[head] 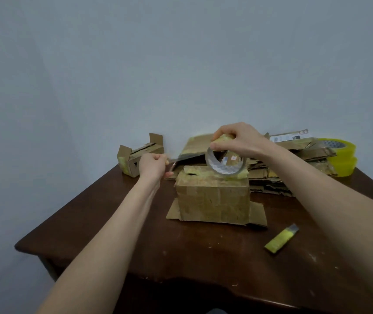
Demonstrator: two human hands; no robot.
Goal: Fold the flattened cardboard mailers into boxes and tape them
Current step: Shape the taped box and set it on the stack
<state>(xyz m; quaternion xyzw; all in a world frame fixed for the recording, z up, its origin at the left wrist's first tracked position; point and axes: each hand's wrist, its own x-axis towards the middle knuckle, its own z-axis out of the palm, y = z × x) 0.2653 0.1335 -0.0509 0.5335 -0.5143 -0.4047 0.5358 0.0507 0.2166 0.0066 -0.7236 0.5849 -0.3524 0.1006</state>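
A folded cardboard box (212,200) stands mid-table, its bottom flaps splayed on the wood. Just above its top, my right hand (235,138) grips a roll of clear tape (223,165) by the upper rim. My left hand (152,165), to the left of the box, pinches the free end of the tape, and a strip stretches between hand and roll. A smaller box (135,158) with raised end flaps sits at the back left. Behind the middle box lies a pile of flattened mailers (278,164).
Two yellowish tape rolls (339,155) are stacked at the back right. A yellow utility knife (282,239) lies on the dark wooden table (135,234) at the front right. A plain wall rises right behind the table. The table's left and front edges are near.
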